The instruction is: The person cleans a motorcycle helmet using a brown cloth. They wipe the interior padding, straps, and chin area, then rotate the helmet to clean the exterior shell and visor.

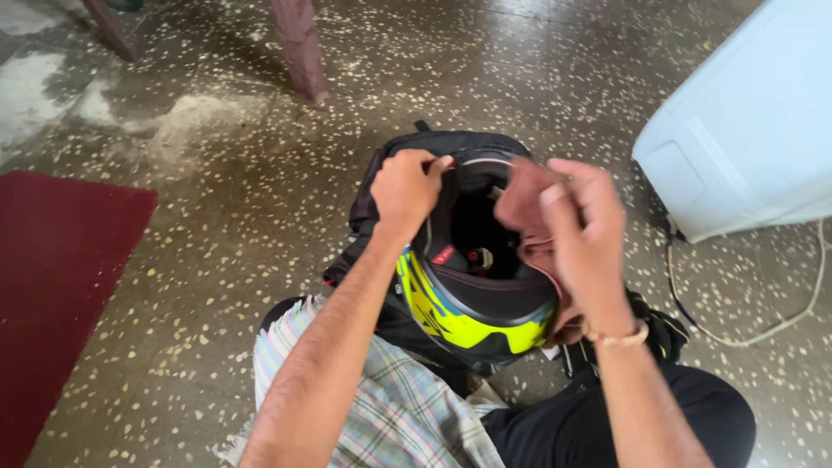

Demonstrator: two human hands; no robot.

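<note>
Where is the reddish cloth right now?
In the head view, the reddish-brown cloth is right of centre, held in the right hand against the open rim of the black and yellow helmet.

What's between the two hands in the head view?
The helmet's dark opening. The left hand grips its rim, and the right hand holds a reddish-brown cloth at the opposite edge.

There is only one view, from a camera on the person's head. It looks steeply down and a little forward at the speckled floor [217, 225]. The helmet [472, 286] is near the camera and sits at the middle of the picture. Left of the helmet is a red mat [61, 286]; right of it and farther away is a pale blue appliance [754, 130].
</note>
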